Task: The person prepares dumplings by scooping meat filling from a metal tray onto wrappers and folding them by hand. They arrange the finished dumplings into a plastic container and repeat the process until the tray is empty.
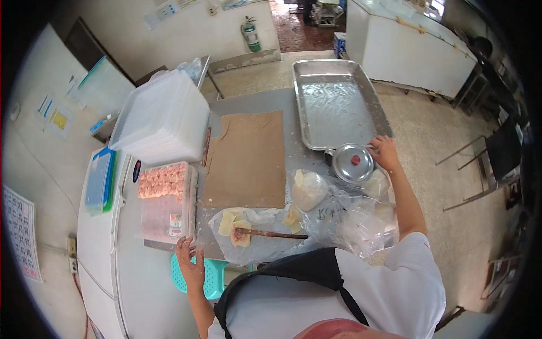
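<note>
My right hand (385, 151) has its fingers curled at the side handle of a small lidded metal pot (353, 164) with a red knob. My left hand (190, 264) is open, fingers apart, by the near corner of a clear plastic container (164, 212). Rows of pinkish dumplings (162, 182) fill the container's far part. On a plastic sheet (226, 248) in front of me lie pale yellow wrappers (227, 222). A dark stick (274, 234) rests with one end on a wrapper smeared with pinkish filling (241, 235).
A brown board (248, 161) lies mid-table. Behind the pot stands a large metal tray (333, 107). Stacked clear containers (164, 116) rise at the back left. Plastic bags (361, 220) with pale contents sit at the right. A turquoise stool (214, 279) is below the table edge.
</note>
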A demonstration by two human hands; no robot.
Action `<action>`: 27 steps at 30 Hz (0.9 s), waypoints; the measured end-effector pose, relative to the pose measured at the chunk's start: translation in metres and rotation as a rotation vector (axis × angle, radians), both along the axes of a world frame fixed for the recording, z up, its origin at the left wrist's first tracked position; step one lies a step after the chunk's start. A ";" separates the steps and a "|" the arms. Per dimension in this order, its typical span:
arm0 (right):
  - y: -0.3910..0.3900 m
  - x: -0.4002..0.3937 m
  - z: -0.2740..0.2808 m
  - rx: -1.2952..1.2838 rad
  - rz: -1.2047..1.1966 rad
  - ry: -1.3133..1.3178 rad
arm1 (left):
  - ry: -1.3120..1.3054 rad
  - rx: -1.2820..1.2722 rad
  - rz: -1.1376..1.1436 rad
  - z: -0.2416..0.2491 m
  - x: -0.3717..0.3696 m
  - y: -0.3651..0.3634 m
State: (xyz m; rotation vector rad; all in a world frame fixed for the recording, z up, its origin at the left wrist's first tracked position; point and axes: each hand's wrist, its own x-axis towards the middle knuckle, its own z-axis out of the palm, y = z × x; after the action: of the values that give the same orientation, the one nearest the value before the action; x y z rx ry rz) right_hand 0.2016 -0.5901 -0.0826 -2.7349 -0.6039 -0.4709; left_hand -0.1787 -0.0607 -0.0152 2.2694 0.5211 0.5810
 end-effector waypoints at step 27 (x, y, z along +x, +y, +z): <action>0.349 -0.239 0.096 0.302 0.658 -0.249 | 0.200 0.005 0.501 -0.051 -0.426 0.039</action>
State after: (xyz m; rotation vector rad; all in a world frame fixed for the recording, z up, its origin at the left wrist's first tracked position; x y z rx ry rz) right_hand -0.0373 -0.2410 0.0133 -2.0470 -1.3091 -0.6621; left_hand -0.6043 -0.0213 -0.0660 2.2155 1.2076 0.5949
